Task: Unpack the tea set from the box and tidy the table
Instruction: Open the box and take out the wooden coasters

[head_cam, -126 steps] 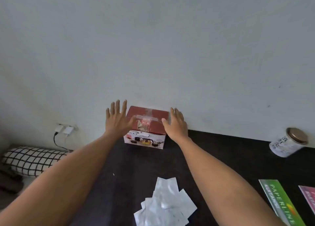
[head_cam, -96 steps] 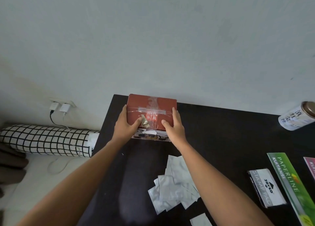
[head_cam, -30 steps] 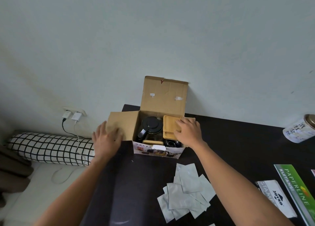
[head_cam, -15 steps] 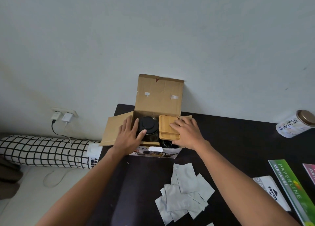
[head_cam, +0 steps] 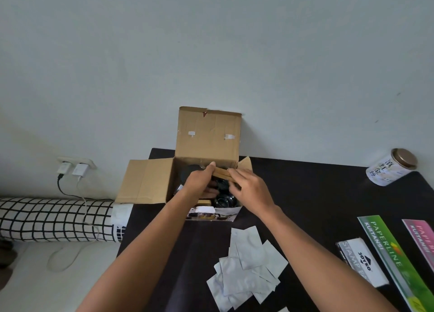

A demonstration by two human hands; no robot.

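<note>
Seemingly both hands (head_cam: 200, 182) grip a tray (head_cam: 223, 172), hiding box (head_cam: 150, 180) contents.

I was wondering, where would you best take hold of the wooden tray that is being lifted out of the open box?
By its two short ends, from above. The wooden tray is a thin flat slab tilted up out of the box, and the left hand and right hand already pinch it there; its underside probably stays hard to reach.

Soft dim daylight, faint shadows, wide-angle edge distortion
</note>
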